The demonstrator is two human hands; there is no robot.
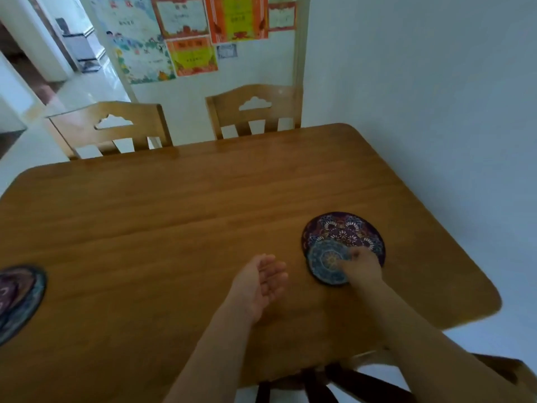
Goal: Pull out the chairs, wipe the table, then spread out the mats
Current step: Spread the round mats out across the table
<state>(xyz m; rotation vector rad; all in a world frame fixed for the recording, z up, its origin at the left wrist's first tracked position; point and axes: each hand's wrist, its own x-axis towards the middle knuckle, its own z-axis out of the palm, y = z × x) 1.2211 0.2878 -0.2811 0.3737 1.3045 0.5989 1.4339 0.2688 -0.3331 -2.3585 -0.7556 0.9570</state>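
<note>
Dining corner, white walls, posters [186, 33] behind the wooden table [174, 222]: smooth, warm-brown, rounded corners. Two wooden chairs [252, 112] stood at the table's far edge. Large purple round mat [348, 231] lay on the table's right part; small blue round mat [327, 264] overlapped its near edge. Right hand [361, 264] pinched the small mat's rim. Left hand [261, 283] hovered just left, palm up, fingers loosely together, holding nothing. Another mat pile [20, 298] sat at the table's left edge. Mats judged light, thin, flexible; best lifted by the rim.
</note>
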